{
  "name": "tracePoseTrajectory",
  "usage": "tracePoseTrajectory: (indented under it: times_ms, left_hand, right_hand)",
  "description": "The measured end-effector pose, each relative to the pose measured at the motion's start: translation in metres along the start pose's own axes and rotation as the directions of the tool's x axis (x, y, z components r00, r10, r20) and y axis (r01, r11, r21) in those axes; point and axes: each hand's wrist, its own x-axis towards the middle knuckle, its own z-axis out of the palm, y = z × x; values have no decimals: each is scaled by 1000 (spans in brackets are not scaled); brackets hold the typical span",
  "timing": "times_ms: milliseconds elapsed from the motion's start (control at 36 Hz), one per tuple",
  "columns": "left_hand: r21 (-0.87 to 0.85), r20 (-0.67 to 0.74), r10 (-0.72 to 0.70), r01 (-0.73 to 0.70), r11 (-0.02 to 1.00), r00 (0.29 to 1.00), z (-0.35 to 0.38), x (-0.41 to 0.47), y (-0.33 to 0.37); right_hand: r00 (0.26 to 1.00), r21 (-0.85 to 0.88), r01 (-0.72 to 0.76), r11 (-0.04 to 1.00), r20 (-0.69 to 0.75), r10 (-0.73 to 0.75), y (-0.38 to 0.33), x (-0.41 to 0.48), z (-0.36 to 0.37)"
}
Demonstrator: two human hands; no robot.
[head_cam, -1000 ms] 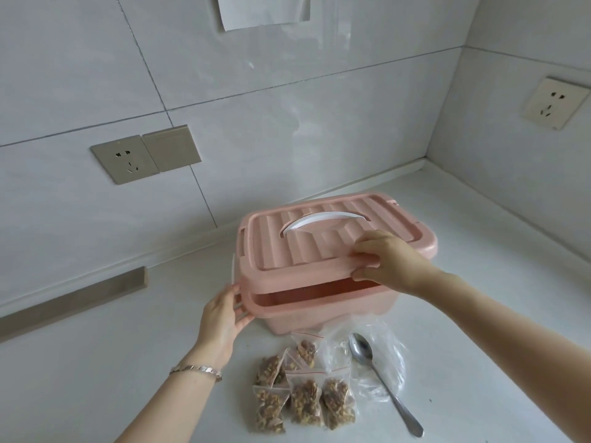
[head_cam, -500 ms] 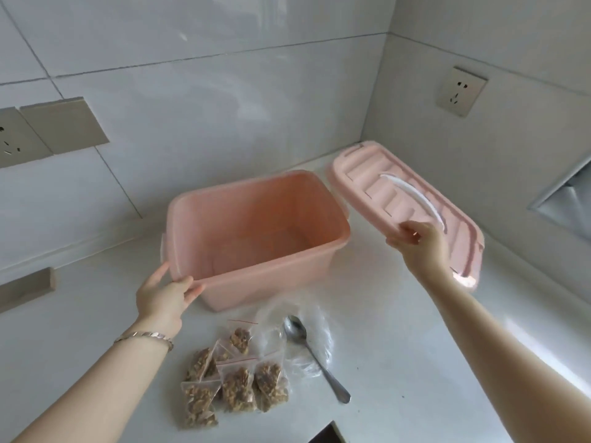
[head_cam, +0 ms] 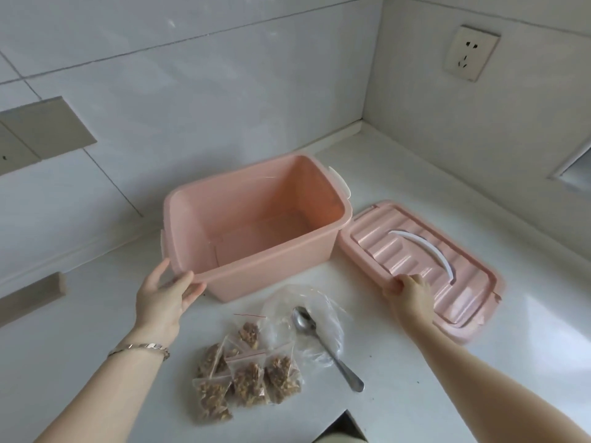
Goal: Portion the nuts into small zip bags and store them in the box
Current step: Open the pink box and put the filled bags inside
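Open box (head_cam: 271,270), lid (head_cam: 406,263) flat just R

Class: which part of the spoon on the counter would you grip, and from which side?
Probably the handle end of the spoon, from the near right: the handle points toward the person, its bowl lies on the clear bag, and the filled zip bags crowd its left.
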Motion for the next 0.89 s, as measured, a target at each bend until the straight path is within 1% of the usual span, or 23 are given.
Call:
tracePoseTrajectory:
  times_ms: [83, 139, 194, 250, 278, 333, 361, 417, 472, 500, 528, 583, 667, 778, 889]
  left_hand:
    - [103, -6, 68, -67, 992, 998, -7, -5, -11]
    - [201, -9, 116, -111, 973, 993, -18, -10, -24]
    - [362, 36, 161, -163, 918, 986, -34, -18, -40]
    - [553, 123, 172, -211, 806, 977, -51, -27, -58]
    - [615, 167, 161, -230, 754, 973, -59, -31, -66]
    - [694, 252, 128, -272, 666, 959, -72, -37, -82]
    - [723, 295, 116, -301, 622, 948, -77, -38, -88]
    - [756, 369, 91, -356, 549, 925, -82, -38, -96]
    - [784, 407, 67, -386, 486, 911, -84, -38, -102]
    - [801, 407, 61, -388, 455, 912, -85, -38, -105]
    - [816, 395, 56, -379, 436, 917, -86, -39, -108]
    - [836, 358, 19, -329, 440, 934, -89, -41, -113]
    - [841, 293, -52, -231, 489, 955, -91, -45, -117]
    - [808, 234, -91, -142, 572, 968, -92, -49, -118]
    - [786, 259, -111, -143, 601, 959, -100, -53, -120]
  right_hand:
    - [995, -7, -37, 999, 93, 38, 5, 0, 2]
    - [992, 15, -17, 1000, 126, 15, 1, -4, 2]
    - [991, 54, 93, 994, 95, -98, -14, -15, 2]
    - [967, 114, 234, 966, 78, -244, -36, -35, 2]
    - [945, 149, 300, 942, 92, -315, -49, -46, 4]
    - [875, 205, 419, 885, 167, -453, -73, -70, 9]
    - [827, 215, 473, 854, 227, -515, -83, -81, 12]
    - [705, 201, 572, 795, 376, -602, -101, -104, 20]
    - [593, 176, 647, 742, 494, -635, -115, -122, 33]
    - [562, 148, 670, 727, 538, -628, -120, -129, 39]
    - [547, 106, 687, 719, 576, -607, -125, -135, 45]
    - [550, 31, 699, 714, 616, -565, -132, -143, 57]
    - [588, 22, 652, 758, 617, -523, -135, -148, 65]
    - [591, 77, 606, 792, 622, -513, -133, -151, 58]
    - [597, 184, 547, 817, 599, -534, -132, -150, 35]
